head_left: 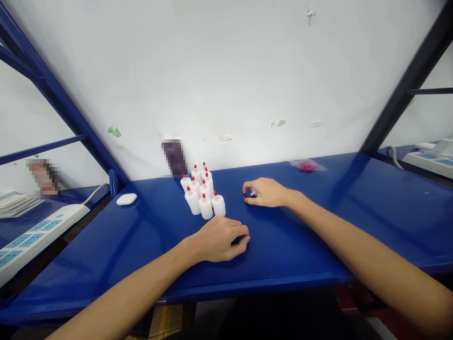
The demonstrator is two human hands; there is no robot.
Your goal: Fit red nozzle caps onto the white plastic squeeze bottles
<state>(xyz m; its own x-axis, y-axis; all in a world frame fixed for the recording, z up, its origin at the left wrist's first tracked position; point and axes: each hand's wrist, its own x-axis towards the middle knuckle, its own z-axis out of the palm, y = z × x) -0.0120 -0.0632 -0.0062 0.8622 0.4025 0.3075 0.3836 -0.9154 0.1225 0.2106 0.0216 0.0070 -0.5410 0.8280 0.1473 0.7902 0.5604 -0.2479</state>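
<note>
Several white bottles [205, 207] with red tips stand upright in a cluster on the blue table [148, 245]. My left hand [222, 238] is just in front of them, its thumb and forefinger pinched together; anything between the fingertips is hidden. Right of the bottles, my right hand [264, 192] has its fingers curled around a small white piece [253, 192]. A small red piece [244, 199] shows at the tip of that thumb. Whether the red and white pieces are joined cannot be made out.
A clear bag [307, 165] of red pieces lies at the back right. A white oval object [126, 199] is at the left, near a power strip [42, 236]. A blurred dark rectangle [175, 158] leans against the wall behind the bottles. Metal posts flank the table.
</note>
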